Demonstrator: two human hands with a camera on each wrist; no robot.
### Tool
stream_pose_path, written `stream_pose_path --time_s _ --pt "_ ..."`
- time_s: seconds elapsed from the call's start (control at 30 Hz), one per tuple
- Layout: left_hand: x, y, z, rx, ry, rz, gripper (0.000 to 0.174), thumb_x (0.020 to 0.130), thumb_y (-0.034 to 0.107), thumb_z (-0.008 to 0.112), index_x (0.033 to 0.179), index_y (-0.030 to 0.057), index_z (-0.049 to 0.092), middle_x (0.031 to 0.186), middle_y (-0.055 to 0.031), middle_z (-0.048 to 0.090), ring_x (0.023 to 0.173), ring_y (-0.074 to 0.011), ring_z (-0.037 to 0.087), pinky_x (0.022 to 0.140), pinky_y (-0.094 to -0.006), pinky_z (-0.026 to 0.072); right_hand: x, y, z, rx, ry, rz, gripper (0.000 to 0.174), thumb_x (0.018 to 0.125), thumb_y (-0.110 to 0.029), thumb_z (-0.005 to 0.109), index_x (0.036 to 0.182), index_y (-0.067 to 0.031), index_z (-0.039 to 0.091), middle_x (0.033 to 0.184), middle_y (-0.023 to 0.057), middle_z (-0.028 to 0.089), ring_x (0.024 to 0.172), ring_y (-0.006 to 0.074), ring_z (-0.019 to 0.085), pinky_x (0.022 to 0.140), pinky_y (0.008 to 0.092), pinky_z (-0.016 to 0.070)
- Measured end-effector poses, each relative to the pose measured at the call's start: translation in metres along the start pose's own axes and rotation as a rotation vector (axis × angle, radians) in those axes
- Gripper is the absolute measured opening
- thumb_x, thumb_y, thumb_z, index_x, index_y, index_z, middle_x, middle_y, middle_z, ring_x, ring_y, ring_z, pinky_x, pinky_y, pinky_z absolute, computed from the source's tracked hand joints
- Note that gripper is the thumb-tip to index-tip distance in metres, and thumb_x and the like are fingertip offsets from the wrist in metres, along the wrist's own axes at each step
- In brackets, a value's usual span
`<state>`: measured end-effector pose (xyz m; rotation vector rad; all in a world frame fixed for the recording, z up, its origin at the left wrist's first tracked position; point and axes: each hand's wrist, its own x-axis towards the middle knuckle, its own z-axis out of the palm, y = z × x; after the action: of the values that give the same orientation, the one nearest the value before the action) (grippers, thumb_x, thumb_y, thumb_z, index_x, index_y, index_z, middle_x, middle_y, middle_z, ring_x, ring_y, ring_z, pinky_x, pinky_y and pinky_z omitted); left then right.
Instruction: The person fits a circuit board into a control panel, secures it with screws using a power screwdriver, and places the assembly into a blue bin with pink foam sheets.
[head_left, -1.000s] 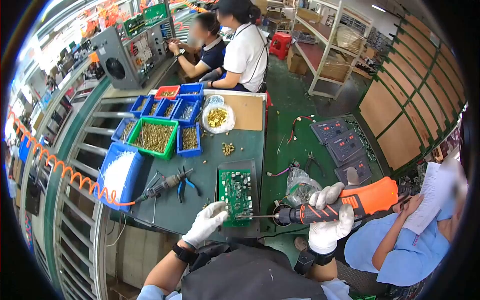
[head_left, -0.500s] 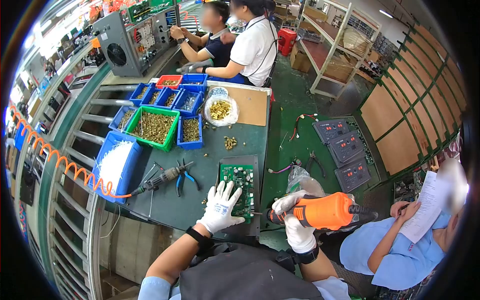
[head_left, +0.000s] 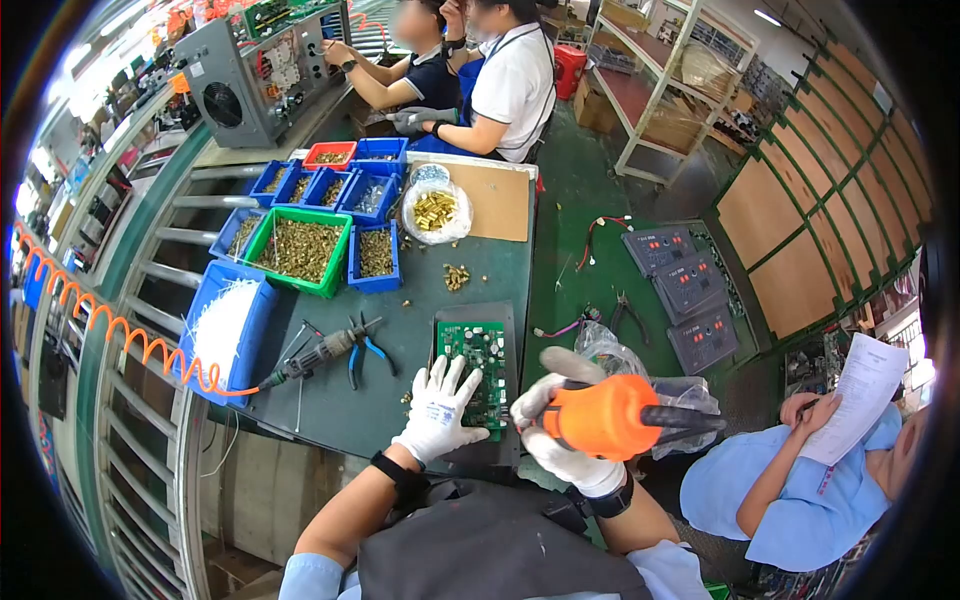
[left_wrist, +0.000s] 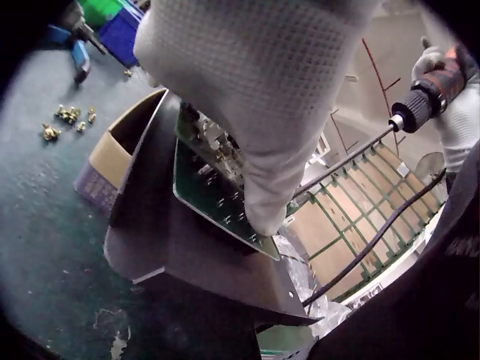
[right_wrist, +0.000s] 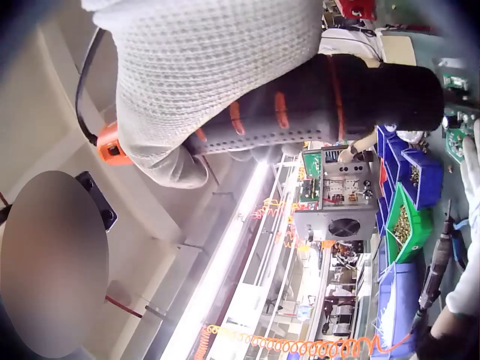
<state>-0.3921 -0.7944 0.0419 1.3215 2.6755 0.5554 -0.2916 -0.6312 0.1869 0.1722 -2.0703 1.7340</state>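
A white-gloved left hand (head_left: pixel 438 412) rests with fingers spread and straight on a green circuit board (head_left: pixel 487 352). In the left wrist view its thumb presses near the board's edge. The board lies over a dark grey bent metal plate (left_wrist: pixel 176 244) on the bench. My right hand (head_left: pixel 572 466), also gloved, grips an orange and black electric screwdriver (head_left: pixel 605 415) to the right of the board. Its long thin bit (left_wrist: pixel 341 163) slants toward the board in the left wrist view; the tip is hidden behind the left hand.
Beyond the board, brass fasteners lie in a small pile (head_left: pixel 456 277), a bag (head_left: pixel 436 212) and bins like the green one (head_left: pixel 300 250). Another power driver (head_left: pixel 318 358) and blue-handled pliers (head_left: pixel 370 358) lie left. A person holding paper (head_left: pixel 855 395) is at right; two others are opposite.
The left hand has moved from the board's lower left onto it, fingers spreading. My right hand has brought the screwdriver left and turned it more end-on to the head camera.
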Motion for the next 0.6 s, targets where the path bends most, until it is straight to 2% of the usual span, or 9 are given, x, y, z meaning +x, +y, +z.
stream_pose_path --time_s 0.03,0.1,0.13,0.23,0.27,0.4,0.5,0.53,0.6 --pt "0.0 -0.001 0.002 0.006 0.004 -0.007 0.094 0.064 0.052 0.078 0.142 0.0141 0.042 0.148 -0.0209 0.034 0.137 -0.043 0.028 0.11 -0.0595 0.0204 0.002 -0.005 0.003 0.134 -0.026 0.092 0.071 0.067 0.019 0.061 0.133 -0.0023 0.045 0.083 0.0059 0.06 0.078 0.0166 0.061 0.069 0.0315 0.0532" --pt "0.0 -0.002 0.005 0.03 -0.005 -0.006 0.094 0.064 0.053 0.078 0.142 0.0136 0.043 0.147 -0.0206 0.036 0.137 -0.0429 0.029 0.11 -0.0593 0.0213 0.01 -0.003 0.003 0.25 -0.212 0.189 0.077 0.068 0.016 0.065 0.138 -0.0024 0.038 0.088 0.0062 0.061 0.08 0.0158 0.06 0.071 0.0318 0.0533" --pt "0.0 -0.004 0.008 0.03 0.022 0.008 0.094 0.064 0.053 0.078 0.142 0.0137 0.043 0.147 -0.0204 0.036 0.137 -0.0428 0.03 0.109 -0.0593 0.0217 0.013 -0.001 0.004 0.221 -0.23 0.106 0.072 0.072 0.011 0.068 0.137 -0.0018 0.039 0.093 0.0069 0.062 0.081 0.0165 0.059 0.064 0.031 0.0526" --pt "0.0 -0.005 0.009 -0.003 0.054 -0.013 0.094 0.063 0.054 0.078 0.141 0.014 0.044 0.145 -0.0201 0.038 0.136 -0.0424 0.031 0.108 -0.0591 0.0233 0.018 0.001 0.012 0.115 -0.24 -0.004 0.07 0.074 0.008 0.069 0.137 0.0005 0.038 0.095 0.0091 0.061 0.079 0.0186 0.06 0.054 0.0293 0.05" --pt "0.001 -0.003 0.006 0.001 0.036 -0.017 0.094 0.063 0.054 0.078 0.141 0.0145 0.044 0.146 -0.0201 0.037 0.136 -0.0422 0.031 0.108 -0.0594 0.023 0.016 0.0 0.014 0.27 -0.218 0.106 0.06 0.08 0.005 0.065 0.135 0.0028 0.04 0.095 0.0124 0.062 0.076 0.021 0.06 0.048 0.0292 0.0481" --pt "-0.002 -0.003 0.007 0.069 0.048 0.008 0.094 0.062 0.054 0.078 0.141 0.0157 0.044 0.147 -0.02 0.037 0.137 -0.0419 0.03 0.109 -0.0607 0.022 0.014 0.013 0.005 0.26 -0.293 0.212 0.051 0.086 0.001 0.058 0.134 0.0031 0.041 0.095 0.0158 0.062 0.074 0.0215 0.061 0.049 0.0292 0.0489" --pt "-0.002 -0.003 0.005 0.046 0.043 0.0 0.094 0.062 0.053 0.079 0.141 0.0164 0.043 0.147 -0.0197 0.036 0.137 -0.0418 0.029 0.109 -0.0614 0.0212 0.017 0.005 0.01 0.247 -0.211 0.148 0.03 0.087 0.001 0.055 0.117 0.0016 0.05 0.091 0.0151 0.063 0.071 0.0213 0.061 0.05 0.0296 0.0493" --pt "-0.002 -0.003 0.005 0.046 0.043 -0.002 0.094 0.062 0.053 0.079 0.141 0.0164 0.043 0.147 -0.0197 0.036 0.137 -0.0418 0.029 0.109 -0.0614 0.0212 0.018 0.008 0.012 0.248 -0.212 0.149 0.03 0.087 0.001 0.055 0.117 0.0016 0.05 0.091 0.0151 0.063 0.071 0.0213 0.061 0.05 0.0296 0.0493" --pt "-0.002 -0.004 0.005 0.046 0.049 0.011 0.095 0.061 0.051 0.08 0.141 0.0162 0.044 0.147 -0.0192 0.037 0.137 -0.0416 0.03 0.109 -0.0614 0.0213 0.018 0.015 0.016 0.151 -0.201 -0.042 0.028 0.084 0.003 0.061 0.11 0.0015 0.05 0.092 0.0143 0.063 0.073 0.0186 0.062 0.054 0.0284 0.0512"
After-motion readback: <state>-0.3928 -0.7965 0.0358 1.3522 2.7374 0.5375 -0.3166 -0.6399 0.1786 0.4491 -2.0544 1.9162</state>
